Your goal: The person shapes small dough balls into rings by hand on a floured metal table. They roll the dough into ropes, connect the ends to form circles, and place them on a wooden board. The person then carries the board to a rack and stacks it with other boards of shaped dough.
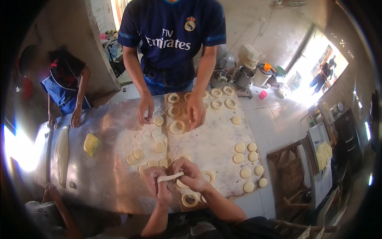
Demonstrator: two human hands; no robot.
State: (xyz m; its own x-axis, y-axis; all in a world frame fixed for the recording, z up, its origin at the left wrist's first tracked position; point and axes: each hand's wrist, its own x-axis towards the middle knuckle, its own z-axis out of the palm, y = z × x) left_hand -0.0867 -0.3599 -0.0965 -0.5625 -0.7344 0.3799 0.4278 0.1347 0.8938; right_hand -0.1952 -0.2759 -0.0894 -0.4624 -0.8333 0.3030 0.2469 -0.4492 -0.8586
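Observation:
My left hand [158, 187] and my right hand [191, 175] are closed on the two ends of a pale dough piece [170, 177], raised above the table's near side. It shows edge-on as a thin, slightly bent band, so its full shape is hidden. Beneath my hands, dough rings [184, 200] lie on a floured board [211, 147]. Several dough rounds [131, 159] sit on the metal table to the left, more on the board's right side. Across from me, a person in a dark blue shirt [171, 59] has one hand beside a dough piece [158, 120].
A long dough strip [61, 155] and a yellow lump [91, 144] lie on the metal table [105, 175]. Another person [67, 79] stands at its far left; an arm [59, 203] reaches in at lower left. Behind the board stand a mixer [247, 57] and buckets [262, 77].

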